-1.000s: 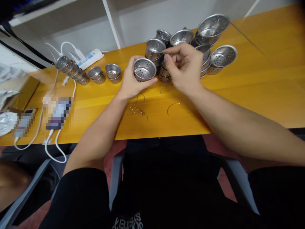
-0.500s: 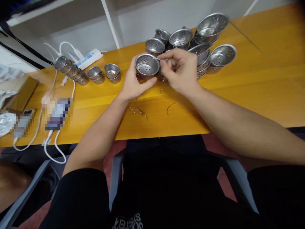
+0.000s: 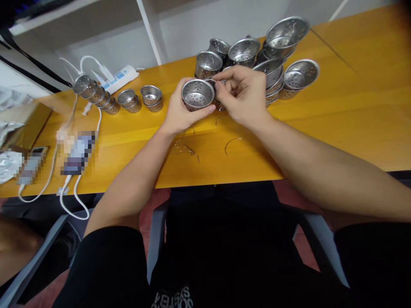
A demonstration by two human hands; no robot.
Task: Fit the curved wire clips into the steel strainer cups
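My left hand (image 3: 178,112) is wrapped round a small perforated metal strainer basket (image 3: 198,95), its thumb along the near side and the basket's mouth facing up toward me. At the basket's right rim, my right hand (image 3: 239,92) pinches a thin curved wire (image 3: 210,81) between thumb and forefinger. Whether the wire passes through a hole in the basket cannot be made out. Below the hands, several loose curved wires (image 3: 188,150) lie on the wooden table (image 3: 205,175), with one more wire (image 3: 226,146) to their right.
Behind my right hand stand several stacked strainer baskets (image 3: 243,52), with a larger basket (image 3: 301,76) at the right. Smaller stacked baskets (image 3: 151,95) sit to the left. A white power strip (image 3: 123,79), a phone (image 3: 78,153) and cables lie further left. Another person's arm (image 3: 16,248) shows lower left.
The basket in my left hand has dropped slightly toward me and tilted, exposing more of the wire at its rim. My right hand has hardly moved.
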